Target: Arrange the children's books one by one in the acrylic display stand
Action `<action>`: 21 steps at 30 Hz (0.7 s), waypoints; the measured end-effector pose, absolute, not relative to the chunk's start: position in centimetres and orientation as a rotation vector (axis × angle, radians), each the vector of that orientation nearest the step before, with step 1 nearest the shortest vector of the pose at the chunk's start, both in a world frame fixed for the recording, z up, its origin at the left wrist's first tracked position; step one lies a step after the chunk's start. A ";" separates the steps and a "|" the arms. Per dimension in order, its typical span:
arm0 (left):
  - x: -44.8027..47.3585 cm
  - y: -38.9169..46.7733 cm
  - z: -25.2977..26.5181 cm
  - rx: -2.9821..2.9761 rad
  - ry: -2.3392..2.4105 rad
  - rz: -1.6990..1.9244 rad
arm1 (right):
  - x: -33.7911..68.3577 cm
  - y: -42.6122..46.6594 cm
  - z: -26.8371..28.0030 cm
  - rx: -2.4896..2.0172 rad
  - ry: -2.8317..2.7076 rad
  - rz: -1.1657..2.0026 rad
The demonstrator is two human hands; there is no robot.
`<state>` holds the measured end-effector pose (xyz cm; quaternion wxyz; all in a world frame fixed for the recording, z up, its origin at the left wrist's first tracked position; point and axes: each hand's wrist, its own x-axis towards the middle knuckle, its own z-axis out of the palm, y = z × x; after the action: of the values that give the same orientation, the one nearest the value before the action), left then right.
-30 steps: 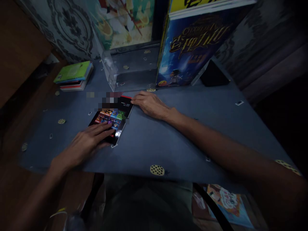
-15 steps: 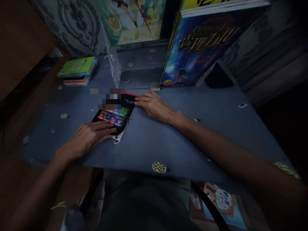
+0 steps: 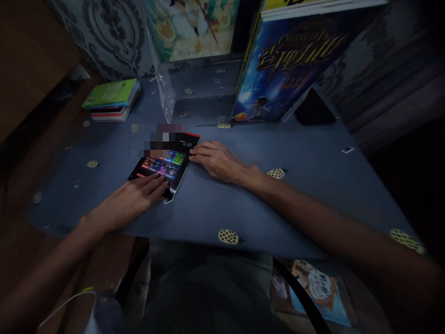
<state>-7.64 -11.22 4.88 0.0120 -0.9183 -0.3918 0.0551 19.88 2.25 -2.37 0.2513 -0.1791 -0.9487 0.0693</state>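
Note:
A thin book (image 3: 179, 160) with a black cover, a red top edge and bright picture panels lies closed and flat on the table. Part of its upper left is blurred out by blocks. My left hand (image 3: 139, 195) rests on the lower edge of the cover, fingers stretched out. At the upper right edge is my right hand (image 3: 217, 160), its fingers extended and their tips touching the border of the cover. Neither hand is wrapped round anything.
The table (image 3: 208, 204) has a dark blue cloth with pineapple prints. Behind stand a clear acrylic rack (image 3: 167, 99) and upright books (image 3: 271, 69). A small pile of books (image 3: 111, 95) lies back left. A dark triangular object (image 3: 316, 109) stands back right. Below the table is another book (image 3: 321, 292).
The book's cover, bowed up at its lower right corner before, now lies flat. My right hand has slid slightly down along the edge. My left hand stays on the lower part.

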 end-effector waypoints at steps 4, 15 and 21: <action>-7.6 -11.5 5.5 -2.872 -1.141 0.307 | 19.9 2.3 -2.5 -0.504 -2.585 0.181; -8.1 -11.5 5.6 -2.908 -1.262 0.244 | 19.3 0.2 -1.4 -0.379 -2.472 0.374; -7.6 -11.4 6.0 -2.923 -1.266 0.228 | 17.4 -4.1 -0.7 -0.311 -2.281 0.787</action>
<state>-7.61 -11.41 6.05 -0.0260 -0.9150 -0.3962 0.0715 17.39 -4.07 -0.68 0.3468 -0.1200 -0.8794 0.3032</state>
